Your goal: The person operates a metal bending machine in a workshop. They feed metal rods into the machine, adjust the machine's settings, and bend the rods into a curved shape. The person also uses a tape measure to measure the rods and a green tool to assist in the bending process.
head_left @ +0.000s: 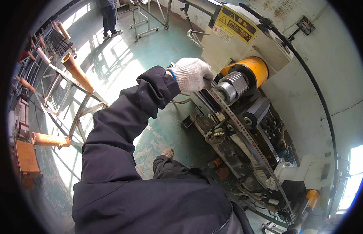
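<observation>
My left hand [193, 74], in a white knitted glove with a blue cuff edge, is closed on the upper end of a steel measuring tape [246, 132]. From there the tape runs in a long diagonal down to the lower right, across the front of a machine. Just right of the glove, a ribbed metal roller end [233, 86] sticks out of a yellow cylindrical housing [253, 72]. Below it lies a dark metal block [257, 111] beside the tape. My right hand does not show.
A worn machine bed [224, 150] stretches beneath the tape. A yellow warning sign [237, 24] is on the pale machine cabinet. At left, metal racks [80, 113] carry brown tubes [77, 72]. A person [107, 17] stands at the far end near a metal frame [146, 29]. A black hose [306, 60] arcs at right.
</observation>
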Action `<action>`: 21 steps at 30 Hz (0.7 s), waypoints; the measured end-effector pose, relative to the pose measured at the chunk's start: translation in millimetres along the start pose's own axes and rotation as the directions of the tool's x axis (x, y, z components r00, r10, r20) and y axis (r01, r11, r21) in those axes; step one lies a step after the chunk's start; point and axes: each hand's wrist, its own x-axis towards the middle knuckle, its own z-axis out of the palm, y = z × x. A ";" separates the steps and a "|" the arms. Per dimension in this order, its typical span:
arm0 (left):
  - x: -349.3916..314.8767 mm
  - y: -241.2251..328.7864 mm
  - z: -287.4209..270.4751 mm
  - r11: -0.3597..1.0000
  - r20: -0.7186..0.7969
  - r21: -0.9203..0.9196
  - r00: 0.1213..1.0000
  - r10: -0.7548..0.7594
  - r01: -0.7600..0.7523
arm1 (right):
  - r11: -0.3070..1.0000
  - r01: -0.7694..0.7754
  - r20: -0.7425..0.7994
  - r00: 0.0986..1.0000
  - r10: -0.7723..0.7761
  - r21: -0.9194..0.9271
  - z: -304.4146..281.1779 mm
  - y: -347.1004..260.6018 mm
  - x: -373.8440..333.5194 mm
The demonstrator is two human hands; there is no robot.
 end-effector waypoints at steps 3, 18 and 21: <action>0.5 -0.8 -0.2 1.000 0.020 0.000 1.000 -0.012 0.012 | 1.000 -0.012 0.012 1.000 0.012 -0.003 0.5 2.5 -0.5; -0.5 -9.5 5.7 0.999 0.026 -0.050 1.000 0.002 -0.001 | 0.997 -0.055 0.082 0.995 0.059 -0.048 3.5 18.3 -5.9; -0.2 -10.4 7.4 0.998 0.018 -0.059 1.000 0.005 -0.004 | 0.997 -0.062 0.099 0.993 0.067 -0.055 6.2 22.6 -7.7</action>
